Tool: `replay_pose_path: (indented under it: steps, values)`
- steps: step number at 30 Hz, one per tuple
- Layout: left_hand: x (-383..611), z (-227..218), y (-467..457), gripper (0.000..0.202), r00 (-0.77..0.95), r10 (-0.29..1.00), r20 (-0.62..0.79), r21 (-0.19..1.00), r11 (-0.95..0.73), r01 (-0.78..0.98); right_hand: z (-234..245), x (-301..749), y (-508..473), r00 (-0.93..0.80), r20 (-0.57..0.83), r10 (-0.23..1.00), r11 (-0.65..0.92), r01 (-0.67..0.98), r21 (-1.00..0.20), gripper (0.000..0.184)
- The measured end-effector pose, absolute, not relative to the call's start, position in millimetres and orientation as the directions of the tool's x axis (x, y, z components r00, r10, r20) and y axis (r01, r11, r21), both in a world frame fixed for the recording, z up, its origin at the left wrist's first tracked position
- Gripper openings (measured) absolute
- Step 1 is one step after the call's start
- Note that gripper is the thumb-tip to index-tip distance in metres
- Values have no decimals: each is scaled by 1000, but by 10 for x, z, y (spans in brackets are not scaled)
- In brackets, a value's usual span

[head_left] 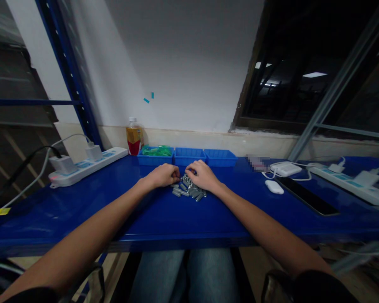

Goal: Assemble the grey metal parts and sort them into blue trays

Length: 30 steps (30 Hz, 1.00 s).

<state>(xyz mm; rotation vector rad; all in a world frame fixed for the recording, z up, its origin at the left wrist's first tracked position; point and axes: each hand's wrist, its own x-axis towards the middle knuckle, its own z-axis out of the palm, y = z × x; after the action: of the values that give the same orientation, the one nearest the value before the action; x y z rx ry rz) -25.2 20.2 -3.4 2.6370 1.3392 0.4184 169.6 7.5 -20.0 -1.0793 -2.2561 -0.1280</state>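
A loose pile of small silver metal cylinders (194, 193) lies on the blue table (177, 219) in front of me. At the pile's left side is my left hand (164, 174), its fingers curled and closed. My right hand (202, 174) reaches over the pile's far right part, with thumb and fingers bent together at the pieces. What either hand pinches is too small and too hidden to make out. Beyond my hands stand three blue bins in a row: the left bin (154, 160) contains green plastic pieces (158, 150), beside a middle bin (189, 157) and a right bin (221, 158).
A drink bottle (134, 136) stands behind a power strip (88, 166) on the left. To the right lie a black phone (308, 197), a white earphone case (274, 187), a white charger (285, 169) with cables and another power strip (353, 184).
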Motion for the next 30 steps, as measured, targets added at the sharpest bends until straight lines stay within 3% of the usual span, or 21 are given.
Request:
replay_pose_path:
  steps: [3, 7, 10, 15, 22, 30]
  values:
    - [-219, -5, 214, 23, 474, 833, 285, 481, -552, 682, -187, 1692, 52, -459, 597, 658, 672, 716, -189, 14]
    - [-146, 49, 174, 33, 360, 865, 350, 796, -477, 373, -145, 1669, -12, -409, 676, 613, 693, 689, -212, 26]
    - [-67, 52, 105, 32, 293, 894, 340, 901, -399, 172, -113, 1643, -59, -350, 723, 595, 681, 698, -223, 27]
    - [12, -2, 58, 30, 298, 911, 286, 940, -326, 96, -106, 1612, -90, -328, 739, 589, 648, 738, -189, 12]
    - [-22, -6, 72, 44, 348, 887, 304, 916, -372, 149, -122, 1621, -71, -347, 727, 593, 660, 726, -192, 13]
    - [-13, 5, 95, 41, 352, 873, 339, 898, -412, 157, -101, 1615, -80, -292, 767, 572, 633, 751, -187, 5]
